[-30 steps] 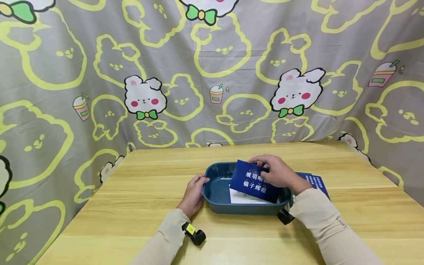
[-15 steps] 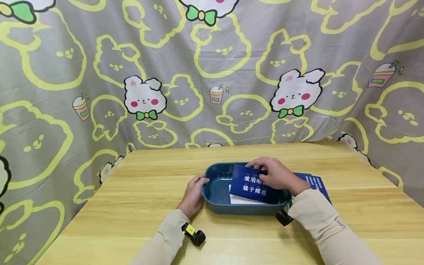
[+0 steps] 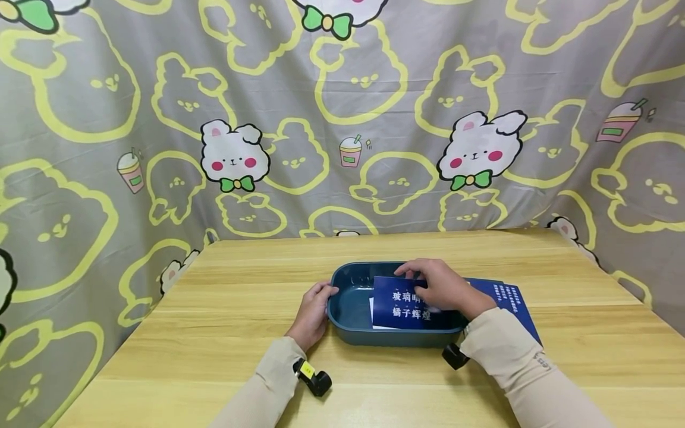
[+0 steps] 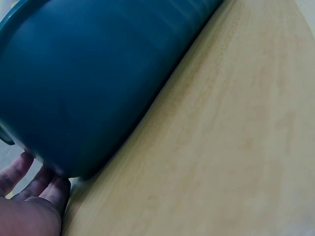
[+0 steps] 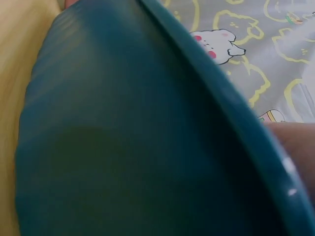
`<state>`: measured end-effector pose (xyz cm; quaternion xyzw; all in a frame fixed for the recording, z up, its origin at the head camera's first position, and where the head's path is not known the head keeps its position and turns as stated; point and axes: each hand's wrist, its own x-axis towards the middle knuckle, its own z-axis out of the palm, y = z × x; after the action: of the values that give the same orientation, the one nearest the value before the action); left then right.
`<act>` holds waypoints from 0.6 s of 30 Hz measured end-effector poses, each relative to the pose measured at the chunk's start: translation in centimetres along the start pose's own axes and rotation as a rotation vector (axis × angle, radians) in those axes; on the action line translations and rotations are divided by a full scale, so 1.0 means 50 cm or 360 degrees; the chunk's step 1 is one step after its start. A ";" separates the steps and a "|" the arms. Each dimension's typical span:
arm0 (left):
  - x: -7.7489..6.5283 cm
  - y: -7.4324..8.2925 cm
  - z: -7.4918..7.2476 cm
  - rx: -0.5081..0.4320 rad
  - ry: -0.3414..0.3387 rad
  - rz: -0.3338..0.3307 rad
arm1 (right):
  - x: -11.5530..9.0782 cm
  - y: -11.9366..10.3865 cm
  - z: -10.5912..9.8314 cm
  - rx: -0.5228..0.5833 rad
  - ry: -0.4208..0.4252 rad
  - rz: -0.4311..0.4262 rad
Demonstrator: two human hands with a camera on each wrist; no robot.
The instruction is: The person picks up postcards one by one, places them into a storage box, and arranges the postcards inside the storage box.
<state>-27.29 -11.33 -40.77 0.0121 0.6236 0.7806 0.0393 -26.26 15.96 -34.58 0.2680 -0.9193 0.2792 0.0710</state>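
Observation:
A dark teal oval-ended basin stands on the table. My left hand grips its left end at the rim; in the left wrist view, fingers touch its outer wall. Over the basin's right half, my right hand pinches the upper edge of a blue card printed with white Chinese characters. That card lies low inside the basin, nearly level, over a white sheet showing only at its left edge. In the right wrist view the basin's side hides most of the hand.
More blue printed cards or sheets lie on the table right of the basin, partly under my right forearm. The wooden table reaches back to a grey curtain with yellow outlines and rabbit faces.
My right hand has come down a little with the blue card, which now lies flatter and covers more of the white sheet. The left hand and basin stay put.

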 end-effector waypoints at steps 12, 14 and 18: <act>0.001 -0.001 -0.001 0.0007 0.0004 0.0004 | 0.003 -0.007 0.018 -0.0099 0.0061 0.0018; 0.001 -0.001 -0.001 0.0007 0.0003 0.0004 | 0.003 -0.008 0.020 -0.0107 0.0059 0.0004; 0.000 0.001 0.000 0.0009 0.0002 0.0001 | 0.002 -0.008 0.024 -0.0142 0.0074 -0.0004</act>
<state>-27.30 -11.36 -40.74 0.0120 0.6259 0.7789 0.0386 -26.13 14.97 -35.39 0.2591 -0.9287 0.2439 0.1045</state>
